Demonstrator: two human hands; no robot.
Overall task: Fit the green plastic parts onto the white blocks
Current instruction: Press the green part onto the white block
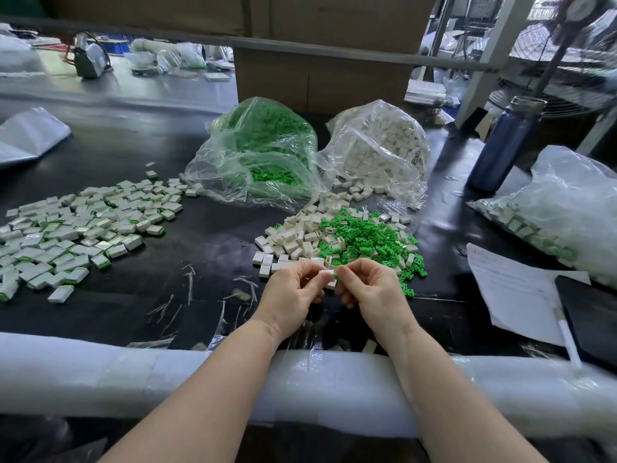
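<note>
Just in front of the mixed pile of loose white blocks and green plastic parts, both hands meet above the black table. The left hand has its fingers curled and pinches a white block between thumb and forefinger. The right hand also has its fingers curled, with its fingertips brought against the right end of the same block; a sliver of green shows there, but it is too small to tell whether a green part is seated in the block or only held against it.

Behind the mixed pile, two open clear plastic bags lie side by side and touching: the green-parts bag on the left, the white-blocks bag on the right, the latter spilling blocks toward the pile. Left of the mixed pile, well apart from it, a broad spread of assembled blocks with green edges lies flat on the table. Right of the mixed pile lie a sheet of paper and a dark tablet overlapping its corner, with a further filled bag behind them. A blue bottle stands upright right of the white-blocks bag. Both forearms cross a white foam-padded table edge nearest the camera.
</note>
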